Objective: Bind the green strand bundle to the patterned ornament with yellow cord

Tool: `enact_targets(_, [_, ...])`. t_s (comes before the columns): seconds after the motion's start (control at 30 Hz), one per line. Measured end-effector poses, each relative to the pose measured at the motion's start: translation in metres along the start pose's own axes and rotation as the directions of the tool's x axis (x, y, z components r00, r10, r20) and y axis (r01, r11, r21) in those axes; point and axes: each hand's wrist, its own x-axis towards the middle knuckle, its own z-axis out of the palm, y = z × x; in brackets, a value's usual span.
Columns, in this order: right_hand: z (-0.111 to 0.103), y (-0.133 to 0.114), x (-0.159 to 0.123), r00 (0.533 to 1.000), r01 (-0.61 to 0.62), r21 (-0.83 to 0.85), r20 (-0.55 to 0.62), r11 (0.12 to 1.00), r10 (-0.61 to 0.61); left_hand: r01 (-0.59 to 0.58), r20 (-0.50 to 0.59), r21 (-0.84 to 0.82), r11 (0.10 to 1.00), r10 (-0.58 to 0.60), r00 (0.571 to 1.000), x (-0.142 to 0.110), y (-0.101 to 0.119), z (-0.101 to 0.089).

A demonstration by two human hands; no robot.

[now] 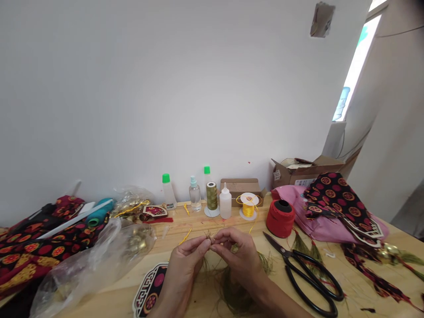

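In the head view my left hand (187, 265) pinches a small bunch of olive-green threads (208, 235) between thumb and index finger. The fingertips of my right hand (240, 258) close on the same bunch from the other side. Short frayed ends stick up above the fingertips, and strands hang down below them. A loose heap of olive threads (236, 291) lies under my right hand, which partly covers it. Beside my left forearm lies a patterned fabric piece with a pale fretwork edge (149, 287). Black-handled scissors (306, 271) rest with blades apart, right of my right hand.
Along the wall stand a squeeze bottle (225, 204), an olive thread spool (211, 196), a yellow cord spool (248, 207) and a red thread cone (280, 219). Plastic bags (89, 260) and patterned cloth (20, 251) lie left. Pink cloth (294, 207) and tassels (300, 247) lie right.
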Motion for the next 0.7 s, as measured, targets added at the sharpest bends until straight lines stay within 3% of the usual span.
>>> enact_targets(0.43, [0.0026,0.0024,-0.0039,0.999,-0.036,0.003,0.029,0.999,0.036,-0.018,-0.054,-0.074,0.997,0.014,0.998,-0.0006,0.0036,0.0011])
enact_targets(0.7, [0.0020,0.0027,-0.0023,0.997,-0.078,0.071,0.015,0.994,0.077,0.032,0.039,-0.162,0.986,-0.026,0.999,0.0010,0.0030,0.0008])
